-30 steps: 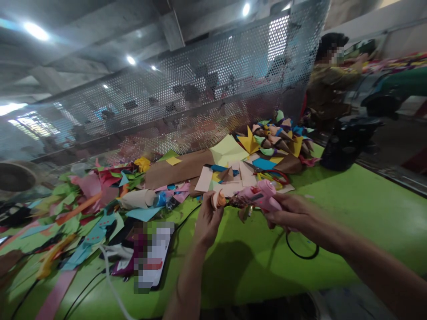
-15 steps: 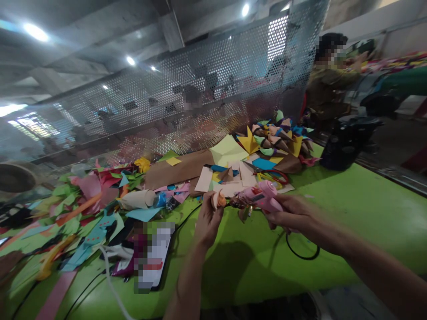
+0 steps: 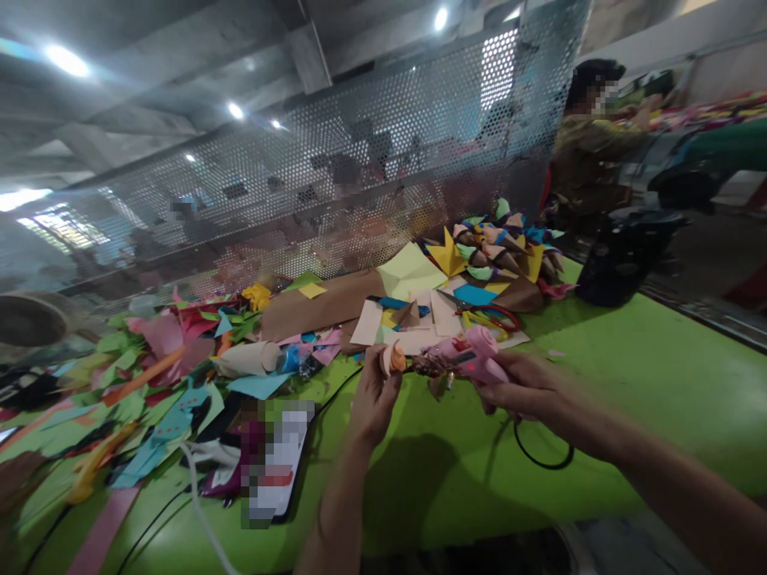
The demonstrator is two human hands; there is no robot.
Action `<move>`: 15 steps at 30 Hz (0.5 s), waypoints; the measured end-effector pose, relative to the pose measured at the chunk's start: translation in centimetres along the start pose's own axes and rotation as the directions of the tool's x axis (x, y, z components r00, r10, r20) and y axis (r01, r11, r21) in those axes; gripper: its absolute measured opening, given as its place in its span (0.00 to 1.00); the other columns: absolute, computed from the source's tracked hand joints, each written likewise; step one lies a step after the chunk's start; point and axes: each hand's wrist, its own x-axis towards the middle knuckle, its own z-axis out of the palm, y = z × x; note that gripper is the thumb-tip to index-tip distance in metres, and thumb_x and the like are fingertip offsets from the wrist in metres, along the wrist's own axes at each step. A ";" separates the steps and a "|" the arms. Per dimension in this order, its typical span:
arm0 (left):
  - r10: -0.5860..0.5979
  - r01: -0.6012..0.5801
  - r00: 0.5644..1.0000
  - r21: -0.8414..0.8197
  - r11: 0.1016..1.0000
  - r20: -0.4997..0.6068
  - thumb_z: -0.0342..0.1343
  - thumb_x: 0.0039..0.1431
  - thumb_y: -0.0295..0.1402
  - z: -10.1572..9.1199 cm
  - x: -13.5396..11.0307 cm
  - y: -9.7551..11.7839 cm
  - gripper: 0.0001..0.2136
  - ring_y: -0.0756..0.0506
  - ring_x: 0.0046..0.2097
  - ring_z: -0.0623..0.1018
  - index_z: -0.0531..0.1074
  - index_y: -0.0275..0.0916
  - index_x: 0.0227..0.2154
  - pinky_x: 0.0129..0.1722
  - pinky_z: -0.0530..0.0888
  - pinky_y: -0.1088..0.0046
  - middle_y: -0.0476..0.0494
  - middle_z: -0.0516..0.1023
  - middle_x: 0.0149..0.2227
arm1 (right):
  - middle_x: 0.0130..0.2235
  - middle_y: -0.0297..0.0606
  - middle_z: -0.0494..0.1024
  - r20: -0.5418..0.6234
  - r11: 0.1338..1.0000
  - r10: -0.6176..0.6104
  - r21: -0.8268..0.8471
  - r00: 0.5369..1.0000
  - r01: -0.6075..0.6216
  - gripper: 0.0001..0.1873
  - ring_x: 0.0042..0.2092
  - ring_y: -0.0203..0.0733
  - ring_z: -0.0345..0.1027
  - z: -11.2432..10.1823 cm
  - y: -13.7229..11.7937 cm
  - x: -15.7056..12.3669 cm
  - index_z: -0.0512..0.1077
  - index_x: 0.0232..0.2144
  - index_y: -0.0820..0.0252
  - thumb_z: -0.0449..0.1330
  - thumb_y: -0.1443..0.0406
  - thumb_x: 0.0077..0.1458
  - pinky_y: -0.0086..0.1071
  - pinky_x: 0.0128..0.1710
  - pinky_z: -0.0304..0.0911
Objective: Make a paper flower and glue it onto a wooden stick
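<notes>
My left hand (image 3: 375,399) pinches a small rolled piece of peach and orange paper (image 3: 394,359) between thumb and fingers. Wrapped round the handle of a pink glue gun (image 3: 482,355) is my right hand (image 3: 521,385). The gun's nozzle end, caked in brownish residue, points left at the paper roll, close to it; whether they touch I cannot tell. Both hands are above the green table (image 3: 419,495). Behind them lie cut paper sheets (image 3: 365,323) and scissors with red handles (image 3: 500,315).
A phone (image 3: 281,463) lies at the left, near a yellow glue gun (image 3: 101,459) and a white cable (image 3: 200,495). Heaped paper scraps (image 3: 161,343) cover the left side. Folded paper cones (image 3: 491,243) and a black bin (image 3: 623,255) stand at the back right. Another person (image 3: 593,144) sits beyond.
</notes>
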 end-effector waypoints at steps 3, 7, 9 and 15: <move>-0.012 0.012 1.000 0.001 1.000 0.007 0.45 0.66 0.47 0.0 0.0 0.0 0.17 0.44 0.45 0.71 0.61 0.43 0.50 0.48 0.68 0.68 0.46 0.70 0.46 | 0.26 0.34 0.71 -0.008 1.000 -0.003 -0.013 1.000 0.003 0.08 0.27 0.38 0.62 0.1 0.3 0.1 0.72 0.27 0.57 0.59 0.60 0.52 0.31 0.25 0.53; -0.026 0.025 0.999 -0.017 1.000 -0.025 0.46 0.65 0.48 0.1 0.0 0.1 0.17 0.45 0.45 0.71 0.62 0.43 0.49 0.49 0.68 0.69 0.46 0.70 0.45 | 0.28 0.36 0.74 -0.028 0.999 0.029 0.042 0.999 -0.028 0.09 0.28 0.38 0.63 -0.3 0.8 0.1 0.72 0.31 0.58 0.59 0.58 0.53 0.32 0.26 0.55; -0.013 0.012 0.999 -0.040 0.999 -0.039 0.46 0.64 0.47 0.2 0.1 -0.2 0.17 0.44 0.46 0.71 0.62 0.43 0.50 0.50 0.68 0.68 0.46 0.70 0.45 | 0.29 0.37 0.75 -0.027 0.991 0.069 0.118 0.997 -0.065 0.12 0.27 0.38 0.62 -0.6 1.0 -0.1 0.73 0.32 0.59 0.60 0.56 0.52 0.32 0.25 0.55; -0.032 0.026 0.997 -0.102 0.994 -0.063 0.48 0.61 0.45 0.3 0.4 -2.1 0.19 0.43 0.46 0.72 0.63 0.44 0.52 0.48 0.69 0.67 0.45 0.73 0.47 | 0.27 0.38 0.75 -0.152 0.928 0.130 0.368 0.980 -0.066 0.15 0.24 0.35 0.59 -3.0 2.0 -1.7 0.71 0.28 0.60 0.64 0.54 0.47 0.30 0.24 0.55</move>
